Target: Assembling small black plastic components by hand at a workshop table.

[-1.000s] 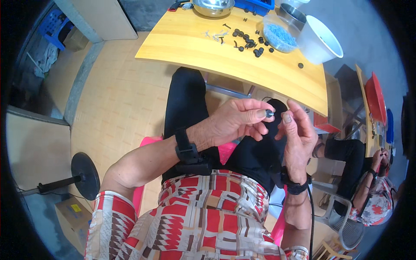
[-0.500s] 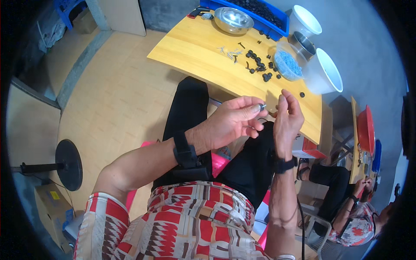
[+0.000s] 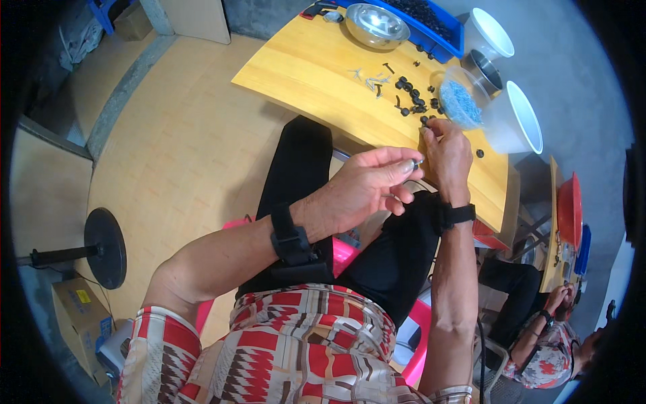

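My left hand [image 3: 367, 185] is held over my lap near the table edge. Its thumb and forefinger pinch a small dark part [image 3: 416, 163] with a shiny metal tip; the other fingers curl loosely. On the table, my right hand [image 3: 449, 155] has its thumb and forefinger brought together at a small black round part [image 3: 424, 120]. Just beyond its fingertips lie several more black round parts [image 3: 412, 94], with thin silver pins [image 3: 375, 81] to their left. Close by on the right stands a clear bowl [image 3: 463, 101] of small blue pieces.
The wooden table [image 3: 303, 67] carries a steel bowl [image 3: 377, 27], a blue tray [image 3: 457, 50] of black parts and white tubs [image 3: 523, 118] along its far side. A single black part [image 3: 480, 153] lies near the right edge. Another person [image 3: 538, 343] sits at the lower right.
My right hand has moved away from the left hand, up onto the table at the black parts. The left hand keeps its pinch in nearly the same place. The view has shifted slightly.
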Motion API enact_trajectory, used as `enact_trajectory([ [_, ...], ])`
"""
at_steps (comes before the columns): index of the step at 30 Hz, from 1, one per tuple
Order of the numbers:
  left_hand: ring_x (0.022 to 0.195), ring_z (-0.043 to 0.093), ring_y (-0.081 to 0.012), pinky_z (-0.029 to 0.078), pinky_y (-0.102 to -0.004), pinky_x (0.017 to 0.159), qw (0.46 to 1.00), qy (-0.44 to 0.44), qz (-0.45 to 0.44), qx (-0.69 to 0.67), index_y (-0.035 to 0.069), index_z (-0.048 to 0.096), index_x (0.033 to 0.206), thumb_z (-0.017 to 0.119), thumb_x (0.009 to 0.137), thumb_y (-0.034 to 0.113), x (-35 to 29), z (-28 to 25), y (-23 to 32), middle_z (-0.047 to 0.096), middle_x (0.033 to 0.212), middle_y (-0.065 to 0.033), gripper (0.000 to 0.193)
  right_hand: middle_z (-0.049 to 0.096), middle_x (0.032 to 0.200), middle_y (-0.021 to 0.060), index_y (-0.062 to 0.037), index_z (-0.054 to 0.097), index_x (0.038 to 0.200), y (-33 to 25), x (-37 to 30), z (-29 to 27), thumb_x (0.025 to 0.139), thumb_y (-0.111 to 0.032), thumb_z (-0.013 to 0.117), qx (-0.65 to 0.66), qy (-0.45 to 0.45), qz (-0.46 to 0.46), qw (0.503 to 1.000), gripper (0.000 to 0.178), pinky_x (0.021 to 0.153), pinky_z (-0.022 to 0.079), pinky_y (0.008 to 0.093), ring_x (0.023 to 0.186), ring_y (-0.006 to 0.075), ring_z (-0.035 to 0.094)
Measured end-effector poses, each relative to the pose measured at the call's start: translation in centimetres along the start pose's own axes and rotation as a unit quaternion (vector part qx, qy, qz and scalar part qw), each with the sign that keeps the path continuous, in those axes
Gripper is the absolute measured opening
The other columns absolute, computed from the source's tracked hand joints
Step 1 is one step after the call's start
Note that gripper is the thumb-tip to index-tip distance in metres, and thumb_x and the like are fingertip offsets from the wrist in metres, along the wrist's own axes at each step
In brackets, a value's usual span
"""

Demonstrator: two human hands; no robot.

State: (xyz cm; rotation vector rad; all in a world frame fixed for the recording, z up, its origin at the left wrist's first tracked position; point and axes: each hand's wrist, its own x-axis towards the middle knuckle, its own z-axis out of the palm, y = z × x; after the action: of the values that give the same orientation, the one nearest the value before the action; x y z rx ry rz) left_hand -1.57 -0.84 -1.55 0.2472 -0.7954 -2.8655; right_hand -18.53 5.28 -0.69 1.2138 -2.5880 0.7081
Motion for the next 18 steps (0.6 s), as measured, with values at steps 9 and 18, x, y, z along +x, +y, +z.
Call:
enact_trajectory([
  [9,0.070,0.056,-0.0108,0.047,-0.0241,0.059,1.000,-0.004,-0.013,0.025,0.005,0.046,0.114,0.048,0.088,0.012,-0.2,0.4,-0.6,0.056,0.101,-0.0073,0.027,0.059,0.081,0.0168,-0.0026,0.061,0.092,-0.1,-2.4,-0.2,0.075,-0.014,0.057,0.042,0.036,-0.008,0.998,0.020,0.063,0.046,0.0381,0.071,0.0305,0.059],
  [18,0.069,0.056,-0.0114,0.047,-0.0222,0.055,0.997,-0.017,-0.031,0.071,0.003,0.046,0.110,0.051,0.086,0.010,-0.4,0.9,-1.8,0.057,0.099,-0.0072,0.025,0.055,0.089,0.0046,0.0010,0.054,0.108,-3.1,-9.6,-5.3,0.087,-0.013,0.052,0.464,0.039,0.166,0.869,0.026,0.050,0.041,0.0176,0.061,0.0053,0.048],
])
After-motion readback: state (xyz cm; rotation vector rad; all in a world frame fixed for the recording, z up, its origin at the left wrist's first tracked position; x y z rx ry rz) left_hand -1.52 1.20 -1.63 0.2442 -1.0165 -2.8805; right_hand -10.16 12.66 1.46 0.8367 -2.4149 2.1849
